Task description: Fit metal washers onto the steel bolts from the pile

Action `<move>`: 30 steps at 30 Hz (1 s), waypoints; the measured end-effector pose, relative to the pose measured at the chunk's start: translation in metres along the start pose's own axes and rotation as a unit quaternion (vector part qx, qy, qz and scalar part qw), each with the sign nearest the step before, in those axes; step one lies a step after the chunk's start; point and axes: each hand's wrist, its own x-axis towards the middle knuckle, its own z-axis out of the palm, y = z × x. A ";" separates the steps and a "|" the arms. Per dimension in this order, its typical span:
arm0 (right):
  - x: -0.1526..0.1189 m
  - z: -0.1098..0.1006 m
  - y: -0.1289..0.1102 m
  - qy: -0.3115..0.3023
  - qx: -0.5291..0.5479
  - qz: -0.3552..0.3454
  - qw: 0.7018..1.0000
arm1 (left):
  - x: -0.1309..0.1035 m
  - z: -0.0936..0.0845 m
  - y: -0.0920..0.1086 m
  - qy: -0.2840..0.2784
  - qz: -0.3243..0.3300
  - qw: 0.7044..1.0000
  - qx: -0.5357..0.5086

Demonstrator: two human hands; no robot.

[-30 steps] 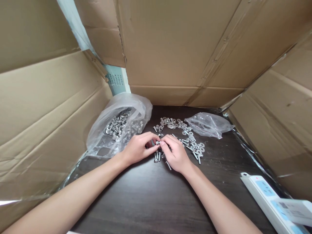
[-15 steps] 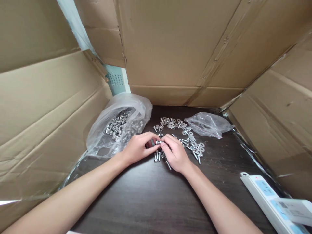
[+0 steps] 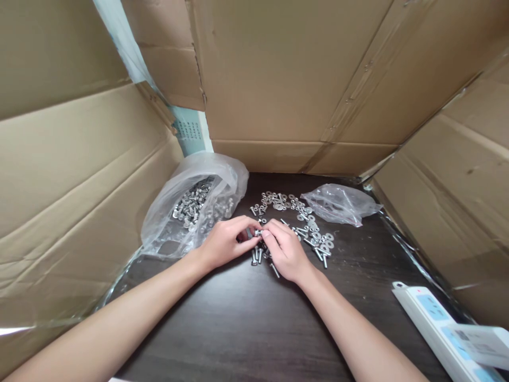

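Between the fingertips of both hands is a small silver bolt [image 3: 258, 233], lying roughly sideways above the table. My left hand [image 3: 227, 240] pinches its left end with thumb and forefinger. My right hand [image 3: 285, 249] closes on the other end, and its fingers cover that part, so I cannot tell whether a nut or washer sits there. Just below the hands lie a few loose bolts [image 3: 260, 255], partly hidden by my fingers. Beyond and to the right, washers [image 3: 328, 243] and more bolts are scattered over the dark table [image 3: 222, 318].
A clear plastic bag [image 3: 159, 233] full of bolts stands open at the left. At the back right lies a flattened plastic bag [image 3: 338, 204]. A white power strip [image 3: 421, 313] occupies the right front. Cardboard walls [image 3: 294, 79] enclose the back and both sides.
My right fingertips have shifted slightly on the bolt and cover a little more of it. Both arms and the scattered hardware stay in place.
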 end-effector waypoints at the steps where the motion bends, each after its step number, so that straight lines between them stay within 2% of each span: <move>1: 0.000 0.000 0.000 0.000 0.002 -0.001 1.000 | 0.000 0.000 0.000 -0.001 -0.001 1.000 0.000; 30: -0.002 -0.001 0.001 -0.009 0.014 0.004 1.000 | -0.001 0.000 -0.002 -0.002 0.001 1.000 0.012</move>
